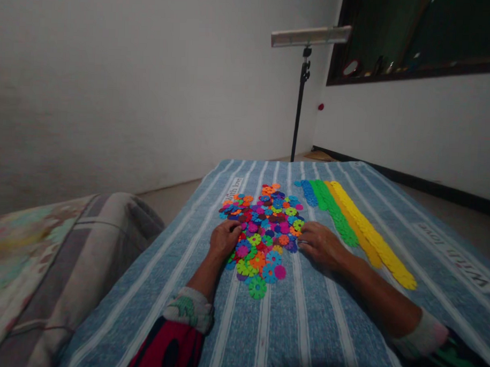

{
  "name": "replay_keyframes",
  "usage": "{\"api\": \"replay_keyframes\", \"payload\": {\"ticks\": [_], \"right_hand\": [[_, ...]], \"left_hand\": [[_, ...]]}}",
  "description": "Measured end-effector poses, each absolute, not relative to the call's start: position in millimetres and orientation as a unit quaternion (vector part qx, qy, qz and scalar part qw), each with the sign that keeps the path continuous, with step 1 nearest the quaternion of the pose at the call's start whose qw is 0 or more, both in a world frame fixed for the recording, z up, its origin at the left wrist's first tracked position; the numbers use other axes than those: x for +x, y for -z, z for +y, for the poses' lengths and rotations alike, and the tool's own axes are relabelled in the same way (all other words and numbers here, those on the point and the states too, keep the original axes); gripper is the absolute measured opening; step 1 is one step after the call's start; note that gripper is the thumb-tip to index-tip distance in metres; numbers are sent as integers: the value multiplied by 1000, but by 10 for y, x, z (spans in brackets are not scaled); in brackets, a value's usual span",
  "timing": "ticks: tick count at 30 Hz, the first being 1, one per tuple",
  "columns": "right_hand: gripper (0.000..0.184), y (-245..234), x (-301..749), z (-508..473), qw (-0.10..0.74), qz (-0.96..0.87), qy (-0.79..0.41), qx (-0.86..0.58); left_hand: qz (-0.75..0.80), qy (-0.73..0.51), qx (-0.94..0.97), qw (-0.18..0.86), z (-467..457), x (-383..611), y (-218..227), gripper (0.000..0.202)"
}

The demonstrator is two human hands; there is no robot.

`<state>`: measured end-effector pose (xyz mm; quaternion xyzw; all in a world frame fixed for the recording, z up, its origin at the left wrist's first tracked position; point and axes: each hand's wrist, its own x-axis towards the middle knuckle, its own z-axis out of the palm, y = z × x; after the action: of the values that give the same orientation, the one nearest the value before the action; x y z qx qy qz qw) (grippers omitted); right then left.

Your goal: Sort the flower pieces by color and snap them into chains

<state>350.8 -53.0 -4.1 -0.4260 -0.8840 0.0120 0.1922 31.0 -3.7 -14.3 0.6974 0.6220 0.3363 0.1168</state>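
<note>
A loose pile of plastic snowflake discs [267,224] in many colours lies in the middle of the cloth. At its left edge my left hand [226,239] has its fingers curled together against the discs; whatever they may hold is hidden. My right hand [321,244] rests at the pile's right edge, fingers bent and close together, their tips among the discs. On the right, discs of one colour are laid in overlapping rows: a long yellow row [372,233], an orange row [358,235], a green row [336,213] and a short blue row [309,194].
A blue and white striped cloth [177,288] covers the table. To the left stands something draped with a grey and patterned blanket [102,237]. Beyond the far edge is a black stand [299,110] with a lamp bar [310,37]. A dark window [427,34] is at upper right.
</note>
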Motion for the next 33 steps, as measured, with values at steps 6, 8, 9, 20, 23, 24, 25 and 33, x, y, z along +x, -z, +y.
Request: {"api": "replay_keyframes", "payload": {"ticks": [6, 8, 9, 20, 23, 24, 25, 33], "right_hand": [[23, -17, 2770, -541, 200, -897, -38, -392], [23, -26, 2587, -493, 188, -886, -31, -422], [22, -27, 2509, -466, 184, -877, -29, -443], [22, 125, 2465, -316, 135, -858, -20, -495], [31, 121, 2521, -311, 135, -868, -38, -477], [33, 113, 2531, -309, 132, -869, -46, -475], [33, 105, 2538, -306, 131, -870, -54, -472], [13, 59, 2562, -258, 211, -844, -118, -478]], "left_hand": [[618, -343, 696, 126, -67, 334, 150, 23], [616, -344, 697, 125, -68, 339, 156, 23], [615, -344, 699, 125, -69, 341, 160, 23], [614, -355, 693, 133, -72, 362, 187, 20], [615, -356, 690, 137, -77, 363, 182, 20], [616, -354, 690, 137, -79, 362, 181, 20], [617, -353, 690, 137, -79, 360, 180, 20], [617, -350, 693, 130, -58, 337, 192, 23]]}}
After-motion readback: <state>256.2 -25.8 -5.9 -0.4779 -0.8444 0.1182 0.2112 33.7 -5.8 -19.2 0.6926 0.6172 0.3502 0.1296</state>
